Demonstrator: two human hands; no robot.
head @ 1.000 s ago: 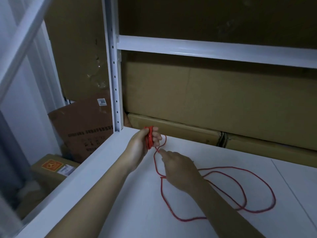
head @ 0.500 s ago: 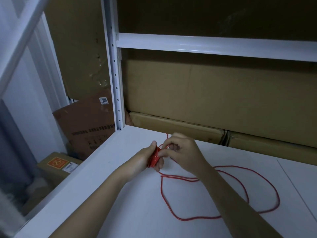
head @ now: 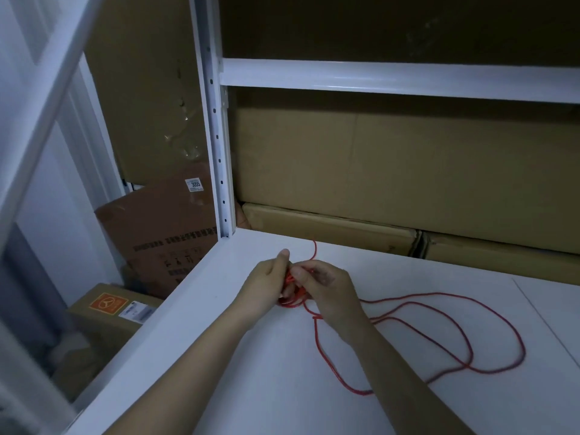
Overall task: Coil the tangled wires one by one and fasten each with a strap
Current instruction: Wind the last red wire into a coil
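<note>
Both hands meet over the near-left corner of the white shelf (head: pixel 314 387): the left hand (head: pixel 266 282) grips a small bundle of coiled red wire (head: pixel 439 328), fingers curled round the loops and thumb raised, while the right hand (head: pixel 326 287) pinches a strand of the same wire just beside that bundle, fingers bent inward. The two hands touch or nearly touch at the coil. A short free end of the wire rises from between them toward the back of the shelf. The uncoiled remainder trails off to the right, lying on the shelf surface in several loose overlapping loops. Behind the shelf stand large cardboard boxes (head: pixel 408 171), with a white upright post (head: pixel 219 152) at the corner. To the left, lower down, sit a brown carton (head: pixel 163 233) bearing a small label and a box with an orange sticker (head: pixel 106 315).
</note>
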